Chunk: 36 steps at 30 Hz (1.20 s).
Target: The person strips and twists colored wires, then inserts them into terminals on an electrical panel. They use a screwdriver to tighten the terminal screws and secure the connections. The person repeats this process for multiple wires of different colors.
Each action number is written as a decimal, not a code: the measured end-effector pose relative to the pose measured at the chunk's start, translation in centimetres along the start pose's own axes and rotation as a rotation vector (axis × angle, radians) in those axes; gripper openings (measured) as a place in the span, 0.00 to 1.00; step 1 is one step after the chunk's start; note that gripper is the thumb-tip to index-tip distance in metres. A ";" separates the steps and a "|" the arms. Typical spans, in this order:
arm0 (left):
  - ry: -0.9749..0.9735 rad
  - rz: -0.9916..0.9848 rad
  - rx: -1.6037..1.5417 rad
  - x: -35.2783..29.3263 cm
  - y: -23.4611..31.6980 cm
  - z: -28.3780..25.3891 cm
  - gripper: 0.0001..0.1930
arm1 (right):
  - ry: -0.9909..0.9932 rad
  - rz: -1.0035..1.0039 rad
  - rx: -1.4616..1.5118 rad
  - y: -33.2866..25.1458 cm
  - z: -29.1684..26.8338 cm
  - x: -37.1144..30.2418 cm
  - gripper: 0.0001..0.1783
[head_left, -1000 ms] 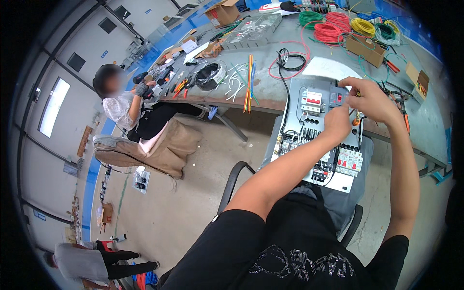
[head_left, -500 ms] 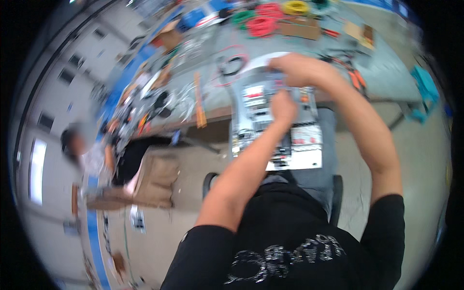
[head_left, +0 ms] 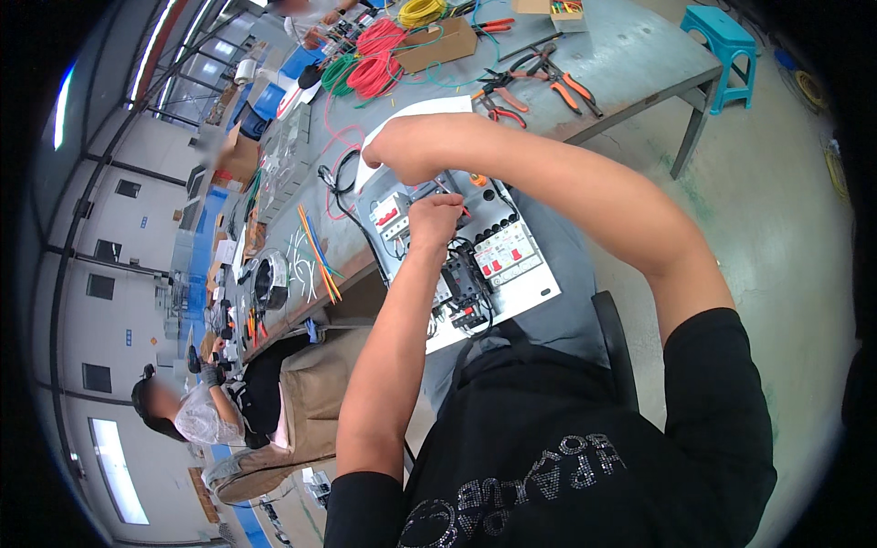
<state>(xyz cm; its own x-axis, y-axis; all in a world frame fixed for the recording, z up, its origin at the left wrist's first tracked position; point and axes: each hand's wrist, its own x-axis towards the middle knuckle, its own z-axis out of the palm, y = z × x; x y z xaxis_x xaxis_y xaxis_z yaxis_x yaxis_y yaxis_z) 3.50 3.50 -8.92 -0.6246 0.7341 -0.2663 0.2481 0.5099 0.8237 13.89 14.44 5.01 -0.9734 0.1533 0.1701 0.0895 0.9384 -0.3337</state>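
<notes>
A metal mounting panel (head_left: 534, 297) with electrical parts lies across my lap, its far end by the table edge. Over its middle, my left hand (head_left: 434, 219) is closed with the fingers pinched together; what they hold is hidden. My right hand (head_left: 406, 151) is curled into a fist just beyond, above the far part of the panel. A thin shaft (head_left: 442, 185) shows between the two hands, seemingly part of a tool in the right fist. Around the hands sit a white breaker with red switches (head_left: 390, 215), a black contactor (head_left: 464, 279) and more red-switched breakers (head_left: 504, 258).
On the grey table (head_left: 438, 82) lie pliers with orange handles (head_left: 571, 89), red wire coils (head_left: 375, 64), a cardboard box (head_left: 438, 46) and coloured wire lengths (head_left: 318, 256). A teal stool (head_left: 722, 55) stands at far right. Another person (head_left: 206, 411) works on the left.
My view has turned, so table and panel appear rotated and shifted left. Both hands stay close together over the panel. The picture is sharper now.
</notes>
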 end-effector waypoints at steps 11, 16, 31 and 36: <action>0.036 0.360 0.754 -1.5 -1.0 1.2 0.16 | 0.087 -0.086 0.038 0.8 2.9 0.0 0.24; -0.006 0.309 0.869 -3.1 0.5 2.4 0.20 | 0.097 -0.129 0.024 0.2 3.6 0.1 0.22; 0.089 0.479 1.208 -0.8 -0.6 3.4 0.14 | 0.173 -0.114 0.105 0.0 3.5 -1.0 0.22; 0.154 0.545 1.227 -1.0 0.3 3.8 0.08 | 0.227 -0.109 0.093 1.0 3.9 -0.7 0.21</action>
<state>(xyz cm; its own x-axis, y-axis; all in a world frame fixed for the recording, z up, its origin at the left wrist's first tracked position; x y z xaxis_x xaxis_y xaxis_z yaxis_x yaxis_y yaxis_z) 7.03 4.63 -10.36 -0.2914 0.9538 0.0732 0.9346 0.3002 -0.1911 13.84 14.10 0.90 -0.9032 0.1278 0.4098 -0.0439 0.9222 -0.3842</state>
